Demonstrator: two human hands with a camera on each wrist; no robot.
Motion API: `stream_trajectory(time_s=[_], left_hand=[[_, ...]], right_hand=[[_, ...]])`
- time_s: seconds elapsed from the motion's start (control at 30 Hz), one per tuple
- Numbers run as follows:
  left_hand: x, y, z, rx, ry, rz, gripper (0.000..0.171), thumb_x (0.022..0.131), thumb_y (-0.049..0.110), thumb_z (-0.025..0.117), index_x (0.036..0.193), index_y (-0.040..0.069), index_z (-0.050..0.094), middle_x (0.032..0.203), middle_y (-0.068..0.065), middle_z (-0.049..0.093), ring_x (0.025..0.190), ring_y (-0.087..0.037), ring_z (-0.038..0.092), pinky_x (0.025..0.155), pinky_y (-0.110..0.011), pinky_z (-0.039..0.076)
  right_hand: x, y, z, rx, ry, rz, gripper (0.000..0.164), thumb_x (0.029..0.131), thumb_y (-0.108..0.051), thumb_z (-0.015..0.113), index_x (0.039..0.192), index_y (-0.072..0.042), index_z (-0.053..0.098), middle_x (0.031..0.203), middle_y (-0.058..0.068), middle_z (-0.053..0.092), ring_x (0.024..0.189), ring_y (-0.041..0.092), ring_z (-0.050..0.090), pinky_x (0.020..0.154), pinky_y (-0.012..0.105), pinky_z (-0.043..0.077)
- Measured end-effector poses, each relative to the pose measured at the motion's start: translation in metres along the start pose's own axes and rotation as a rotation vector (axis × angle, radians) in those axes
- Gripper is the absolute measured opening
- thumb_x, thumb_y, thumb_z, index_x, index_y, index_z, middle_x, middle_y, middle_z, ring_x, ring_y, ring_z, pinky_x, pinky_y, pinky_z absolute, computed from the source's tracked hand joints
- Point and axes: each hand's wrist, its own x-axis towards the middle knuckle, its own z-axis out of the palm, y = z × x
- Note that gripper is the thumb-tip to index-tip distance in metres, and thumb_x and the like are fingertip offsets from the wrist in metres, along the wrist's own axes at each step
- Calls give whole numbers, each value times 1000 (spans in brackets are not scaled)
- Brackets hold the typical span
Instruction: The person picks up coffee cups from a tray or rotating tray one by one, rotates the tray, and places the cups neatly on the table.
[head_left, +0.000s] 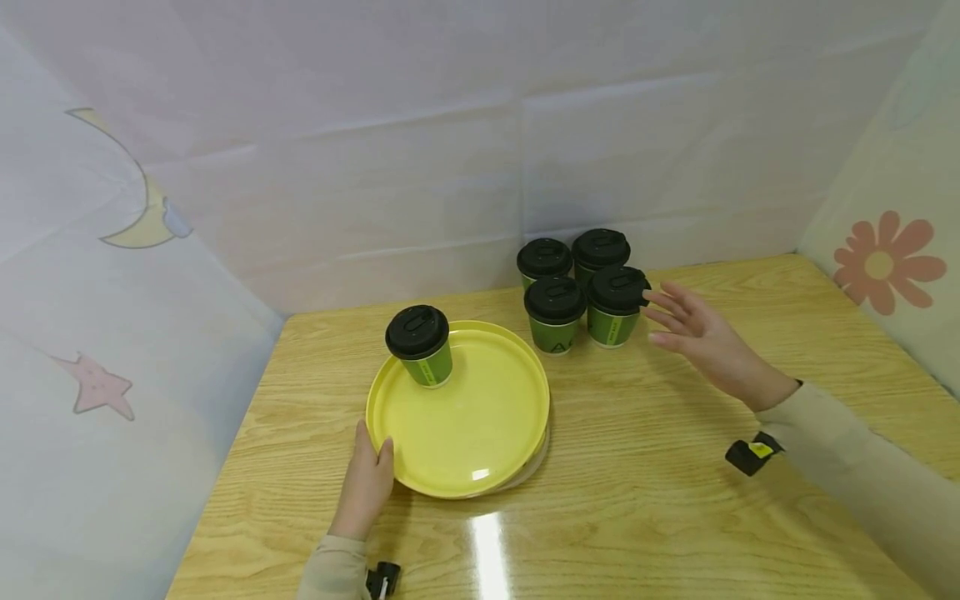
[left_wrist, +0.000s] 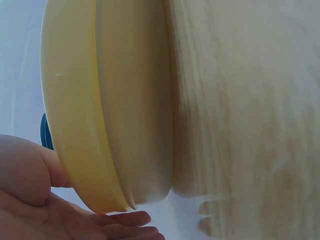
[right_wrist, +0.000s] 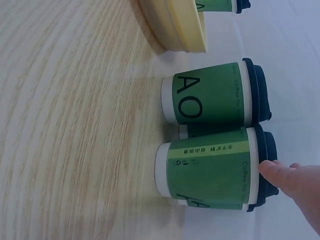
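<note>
Right of frame centre, the lidded cup (head_left: 613, 323) nearest the spread right grip (head_left: 708, 348) is presumably light and crushable, best held at mid-wall, while the left grip (head_left: 366, 483) pinches the yellow tray (head_left: 461, 429).

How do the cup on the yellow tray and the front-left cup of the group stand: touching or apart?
Apart: the head view shows bare yellow tray between the tray cup and the front-left cup.

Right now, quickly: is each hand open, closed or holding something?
Left hand: holding the tray.
Right hand: open, close to a cup; whether it touches, I can't tell.
</note>
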Motion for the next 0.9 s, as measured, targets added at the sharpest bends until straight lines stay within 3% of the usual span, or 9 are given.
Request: stream_trajectory(time_s=[0.23,0.5,0.9], left_hand=[[-2,2,0,-13,-6,5,64,106,14,33,145,-19,-7,151,-40,-2,140,-52,6,112,-61,12],[-3,3,0,-11,-8,-3,65,106,14,33,146,-17,-8,152,-39,-2,140,-51,6,112,-61,13],[-4,2,-1,-24,-1,11,65,106,12,34,145,-18,-7,151,-40,-2,140,-51,5,112,-61,12]], right_hand=[[4,-4,11,-16,-42,-27,78,101,-1,49,156,-7,-6,160,21,7,128,-4,40,94,14,40],[9,-7,25,15,-90,-63,73,102,-2,46,155,-1,-5,159,24,7,137,9,35,98,15,39],[19,-7,44,-16,-140,-23,73,103,-8,46,154,-1,-5,159,26,6,144,32,21,101,19,39]])
